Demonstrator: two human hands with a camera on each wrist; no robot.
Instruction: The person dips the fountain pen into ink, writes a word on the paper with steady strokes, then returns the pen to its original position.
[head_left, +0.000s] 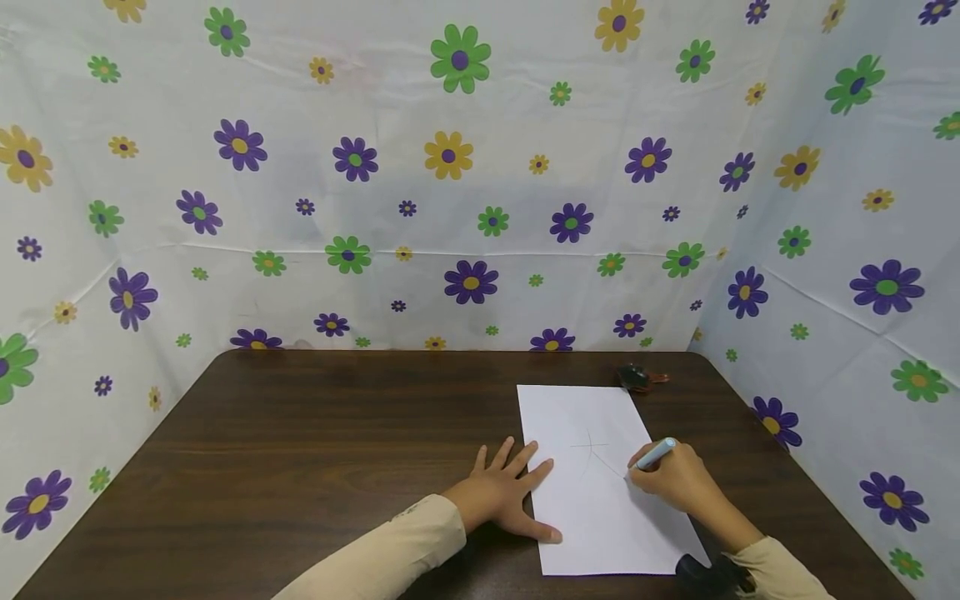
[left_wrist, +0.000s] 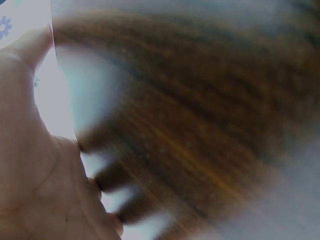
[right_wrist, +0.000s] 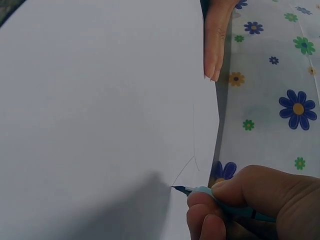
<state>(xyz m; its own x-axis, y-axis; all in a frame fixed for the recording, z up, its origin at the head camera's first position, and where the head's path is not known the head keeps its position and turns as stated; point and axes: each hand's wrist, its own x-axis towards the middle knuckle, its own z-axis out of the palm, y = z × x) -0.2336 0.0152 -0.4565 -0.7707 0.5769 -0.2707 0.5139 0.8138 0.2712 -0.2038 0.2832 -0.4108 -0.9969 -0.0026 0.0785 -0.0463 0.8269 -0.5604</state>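
A white sheet of paper [head_left: 592, 533] lies on the right part of the brown table. Thin pencil-like lines [head_left: 591, 445] on it form a small cross, with a slanting line running down to the right. My right hand [head_left: 678, 479] pinches a light blue pen [head_left: 660, 451] between thumb and fingers. In the right wrist view the tip of the pen [right_wrist: 200, 190] touches the paper at the end of the slanting line. With fingers spread, my left hand [head_left: 501, 496] rests across the sheet's left edge, thumb and fingertips on the paper. The left wrist view shows its palm [left_wrist: 40, 165].
A small dark object with a brown end [head_left: 637, 377] lies at the paper's far right corner; its kind is unclear. The wooden table [head_left: 300, 450] is enclosed by white flower-print cloth [head_left: 360, 300] at the back and sides. A black wrist mount [head_left: 712, 577] sits at the right sleeve.
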